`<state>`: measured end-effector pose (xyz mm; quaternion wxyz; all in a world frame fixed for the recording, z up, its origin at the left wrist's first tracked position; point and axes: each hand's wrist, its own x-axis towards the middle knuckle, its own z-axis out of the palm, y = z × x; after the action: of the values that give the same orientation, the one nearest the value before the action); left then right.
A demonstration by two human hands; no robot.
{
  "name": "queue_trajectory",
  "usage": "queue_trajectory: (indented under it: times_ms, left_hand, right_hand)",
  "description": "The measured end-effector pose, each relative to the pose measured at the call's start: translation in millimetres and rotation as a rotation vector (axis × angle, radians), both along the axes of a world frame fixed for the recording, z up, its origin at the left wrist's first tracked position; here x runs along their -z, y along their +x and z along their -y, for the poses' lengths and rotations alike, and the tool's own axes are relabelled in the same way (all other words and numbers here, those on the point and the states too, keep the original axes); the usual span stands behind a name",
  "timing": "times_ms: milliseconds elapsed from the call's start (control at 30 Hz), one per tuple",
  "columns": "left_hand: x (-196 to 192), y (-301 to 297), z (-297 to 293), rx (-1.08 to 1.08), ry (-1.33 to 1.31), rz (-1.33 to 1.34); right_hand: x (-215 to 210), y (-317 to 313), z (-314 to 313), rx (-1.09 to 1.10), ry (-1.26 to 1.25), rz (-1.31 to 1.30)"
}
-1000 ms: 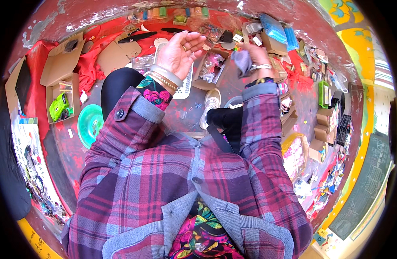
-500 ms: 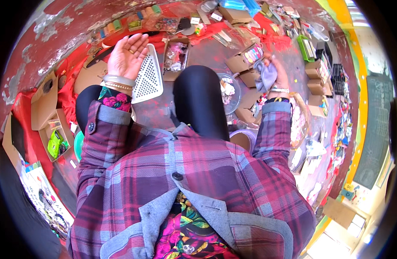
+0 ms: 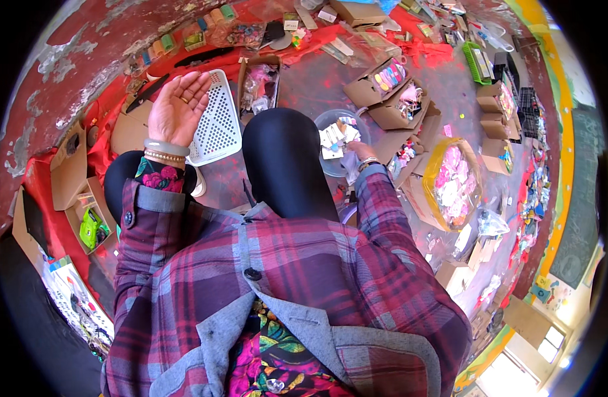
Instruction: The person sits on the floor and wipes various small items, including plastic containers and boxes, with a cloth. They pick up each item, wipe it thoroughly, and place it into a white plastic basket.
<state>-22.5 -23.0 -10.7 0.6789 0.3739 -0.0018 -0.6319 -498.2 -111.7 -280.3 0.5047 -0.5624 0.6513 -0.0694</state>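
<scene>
My left hand point(image 3: 179, 109) is held palm up with its fingers stretched out, and nothing lies in it. It hovers beside a white perforated plastic basket point(image 3: 218, 126) on the floor. A crumpled grey-lavender cloth point(image 3: 349, 165) hangs from my right hand point(image 3: 363, 151), whose fingers are partly hidden. That hand is at the near right edge of a clear round basin point(image 3: 322, 122). Several white card pieces point(image 3: 337, 137) lie inside the basin. My bent knee point(image 3: 281, 155) stands between the two hands.
Open cardboard boxes point(image 3: 390, 112) with small goods stand right of the basin. Nearer is a yellow-rimmed box point(image 3: 431, 175) of pink pieces. A box of packets point(image 3: 259, 83) sits beyond my knee. At the left, another box holds a bright green packet point(image 3: 90, 228).
My right hand has moved left and nearer with the cloth, down to the basin. My left hand stays open and has shifted slightly left. The view has shifted a little.
</scene>
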Motion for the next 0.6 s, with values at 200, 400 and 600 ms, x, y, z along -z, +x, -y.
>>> queue_trajectory:
  times_ms: [200, 400, 600]
  left_hand:
    - [3.8, 4.5, 0.1, 0.049, 0.021, 0.001]
    - [5.4, 3.4, 4.4, 0.074, 0.024, -0.029]
    - [5.7, 4.8, 1.9, 0.073, 0.048, -0.017]
  right_hand:
    - [66.5, 19.0, 15.9, -0.167, 0.170, -0.528]
    - [145.8, -11.8, 25.1, -0.021, 0.298, -0.461]
    - [117.4, 23.6, 26.6, -0.135, 0.390, -0.528]
